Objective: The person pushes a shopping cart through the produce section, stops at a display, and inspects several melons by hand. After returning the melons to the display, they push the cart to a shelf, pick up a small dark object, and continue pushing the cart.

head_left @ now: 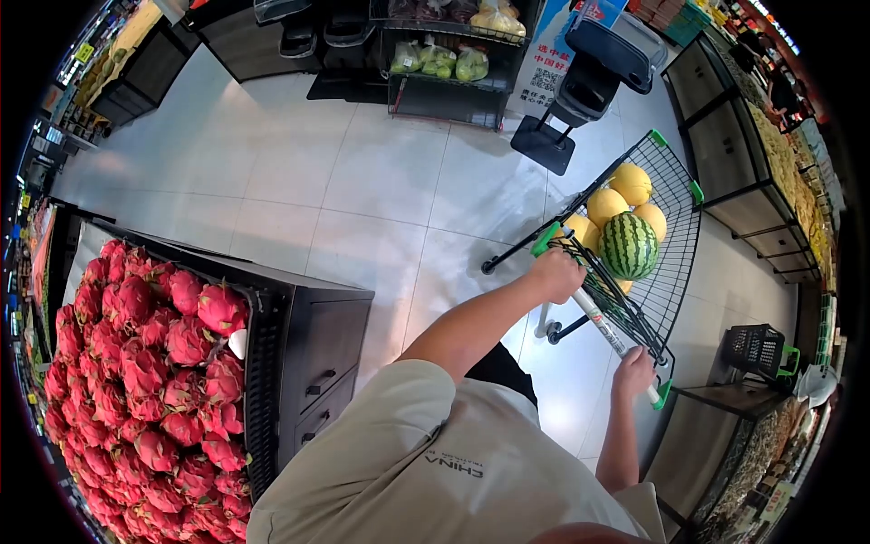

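Observation:
Both of my hands are on the white handle [600,317] of a black wire shopping cart [681,263] with green corner pieces. My left hand [557,275] is wrapped round the handle near its far left end. Lower down, toward the opposite end, my right hand [634,372] also grips it. Inside the cart lie several yellow melons [632,184]. A striped green watermelon [629,246] rests among them, nearest the handle. The cart is angled off to the right of my body.
To my left, a black-edged display stand [326,363] carries a heap of pink dragon fruit [145,372]. Ahead are a shelf rack [449,104] with bagged green fruit and a black stand [580,91]. Along the right run produce counters [725,136] and a black basket [754,351].

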A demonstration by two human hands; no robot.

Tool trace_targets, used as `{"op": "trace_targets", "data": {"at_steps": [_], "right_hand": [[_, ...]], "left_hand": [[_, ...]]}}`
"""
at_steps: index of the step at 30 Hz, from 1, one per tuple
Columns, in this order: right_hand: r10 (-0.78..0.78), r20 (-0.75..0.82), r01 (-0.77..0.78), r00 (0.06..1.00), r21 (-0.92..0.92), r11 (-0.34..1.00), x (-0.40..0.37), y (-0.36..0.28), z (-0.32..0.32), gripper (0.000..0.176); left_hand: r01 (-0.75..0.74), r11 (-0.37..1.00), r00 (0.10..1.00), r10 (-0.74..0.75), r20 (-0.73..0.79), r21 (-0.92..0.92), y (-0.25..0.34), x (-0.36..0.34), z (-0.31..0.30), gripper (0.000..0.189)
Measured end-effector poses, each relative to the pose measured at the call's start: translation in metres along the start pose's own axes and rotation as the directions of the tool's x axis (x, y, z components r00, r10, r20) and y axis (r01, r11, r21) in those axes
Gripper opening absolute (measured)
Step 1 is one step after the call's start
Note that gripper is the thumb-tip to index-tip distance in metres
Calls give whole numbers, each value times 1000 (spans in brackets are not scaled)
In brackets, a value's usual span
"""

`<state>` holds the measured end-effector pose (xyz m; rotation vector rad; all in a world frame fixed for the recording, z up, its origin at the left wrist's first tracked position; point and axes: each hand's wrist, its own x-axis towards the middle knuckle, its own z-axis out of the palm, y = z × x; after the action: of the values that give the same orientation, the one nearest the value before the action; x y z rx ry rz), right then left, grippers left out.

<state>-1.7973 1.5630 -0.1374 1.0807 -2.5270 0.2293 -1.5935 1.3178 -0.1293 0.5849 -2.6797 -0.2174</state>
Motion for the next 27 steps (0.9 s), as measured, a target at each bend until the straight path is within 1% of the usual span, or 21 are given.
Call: {"op": "trace_targets", "data": {"at_steps": [2,3,6,8,10,12,13,15,16,18,19,20,21,22,24,27], "right_hand": [[-22,22,22,1000,-18,1000,-12,-5,-10,38],[-44,-45,43,998,-9,999,-14,-4,-11,38],[-34,46,35,998,-32,999,-27,-17,-32,36],[-111,-55,111,992,0,994,-39,-20,-38,31],[-148,-13,148,989,60,987,-43,-23,-53,31],[-185,84,176,979,100,979,-53,-23,-62,31],[-212,73,202,975,119,972,-59,-24,-67,30],[-288,60,275,956,165,947,-67,-21,-80,28],[-314,49,300,948,189,935,-73,-22,-87,26],[-335,68,309,940,247,918,-85,-18,-94,24],[-329,76,299,941,267,916,-91,-16,-97,24],[-359,81,321,930,296,900,-94,-11,-100,23],[-406,79,362,911,324,874,-75,8,-99,22],[-399,81,352,913,334,874,-80,8,-100,22],[-465,49,414,884,377,828,-88,16,-103,20],[-500,35,447,865,395,802,-94,27,-103,19]], "left_hand": [[28,1000,997,-28,68,3,2,-14,-15,11],[31,1000,998,-31,63,-4,9,-19,-17,11],[101,994,994,-100,43,-38,11,-37,-33,12],[138,990,988,-137,72,-9,17,-52,-44,12],[117,993,987,-116,-115,-1,21,-64,-41,12],[143,990,978,-140,-155,8,26,-81,-41,13],[151,989,976,-147,-159,11,30,-90,-45,13],[210,976,974,-203,-102,60,43,-102,-56,10],[212,975,974,-205,-92,72,49,-109,-59,10],[232,968,964,-216,-153,97,63,-128,-66,11],[240,967,963,-226,-145,89,68,-137,-67,12],[237,966,966,-223,-132,104,76,-144,-67,12],[281,954,953,-264,-152,105,93,-131,-64,13],[305,947,944,-287,-165,103,99,-141,-66,14],[315,942,943,-296,-155,114,112,-156,-69,17],[338,935,932,-316,-181,111,134,-173,-73,19]]}}
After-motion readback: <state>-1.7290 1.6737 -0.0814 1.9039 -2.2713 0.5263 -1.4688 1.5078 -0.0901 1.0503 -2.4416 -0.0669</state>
